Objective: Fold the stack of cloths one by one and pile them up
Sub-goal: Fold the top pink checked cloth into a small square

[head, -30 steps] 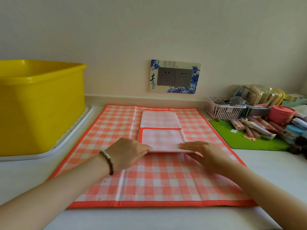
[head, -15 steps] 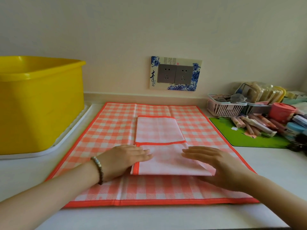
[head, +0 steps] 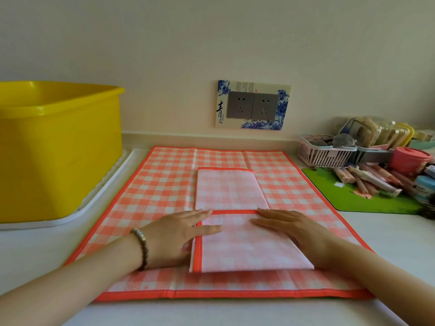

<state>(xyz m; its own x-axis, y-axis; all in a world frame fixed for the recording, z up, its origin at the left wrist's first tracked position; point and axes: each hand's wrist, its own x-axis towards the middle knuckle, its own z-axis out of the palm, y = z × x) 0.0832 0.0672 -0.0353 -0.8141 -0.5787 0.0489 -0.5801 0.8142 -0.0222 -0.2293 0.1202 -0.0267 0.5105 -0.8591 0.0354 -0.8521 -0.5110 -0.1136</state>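
Observation:
A folded pink checked cloth (head: pixel 249 248) with an orange hem lies near me on a large spread-out orange checked cloth (head: pixel 153 191). My left hand (head: pixel 179 234) rests flat on its left edge, fingers extended. My right hand (head: pixel 292 229) lies flat on its right side, palm down. Just behind it lies a second folded pink cloth (head: pixel 229 188), touching its far edge. Neither hand grips anything.
A big yellow tub (head: pixel 58 147) stands on a white tray (head: pixel 98 198) at the left. At the right are a green mat (head: pixel 357 198), a pink basket (head: pixel 324 154), a red lidded jar (head: pixel 410 157) and several tubes. A wall socket (head: pixel 253 105) is behind.
The near folded cloth has been drawn toward me and laid flat. Both hands now press on top of it instead of holding its front edge.

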